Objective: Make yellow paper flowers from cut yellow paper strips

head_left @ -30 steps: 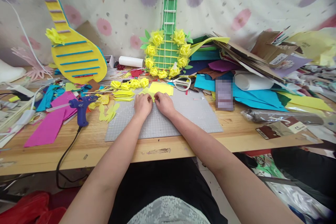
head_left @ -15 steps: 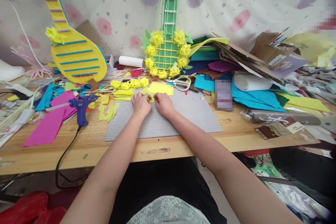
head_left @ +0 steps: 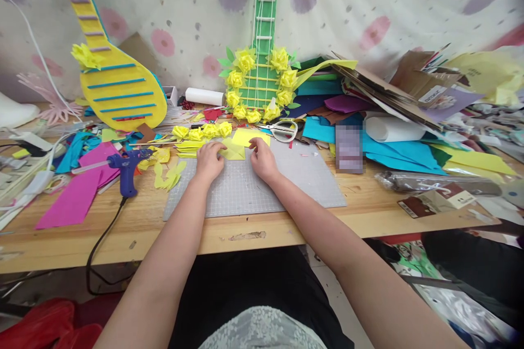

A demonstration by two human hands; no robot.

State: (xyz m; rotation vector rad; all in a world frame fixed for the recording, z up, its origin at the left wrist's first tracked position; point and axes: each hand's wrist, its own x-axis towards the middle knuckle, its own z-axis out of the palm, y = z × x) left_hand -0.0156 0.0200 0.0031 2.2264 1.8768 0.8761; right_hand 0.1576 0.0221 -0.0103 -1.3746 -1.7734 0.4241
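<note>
A folded yellow paper square lies on the grey gridded mat, between the two hands, toward the mat's far edge. The left hand is half curled at the paper's left edge, fingertips meeting it or nearly so; whether they grip it cannot be told. The right hand is loosely bent and partly open just beyond the paper's right side, with nothing seen in its fingers. Just behind lie flat yellow sheets; a stack of yellow strips is to the left.

At the far right of the bench, a brown cardboard box holds several thin sticks, their ends poking out. A small white box stands beside the yellow guitar shape; its contents cannot be made out. Near the right end, a clear plastic sleeve wraps something dark brown.

The cardboard box bears a white label with dark lettering, too small to read. A brown-and-white packet and a pale yellow bag carry print, also illegible.
</note>
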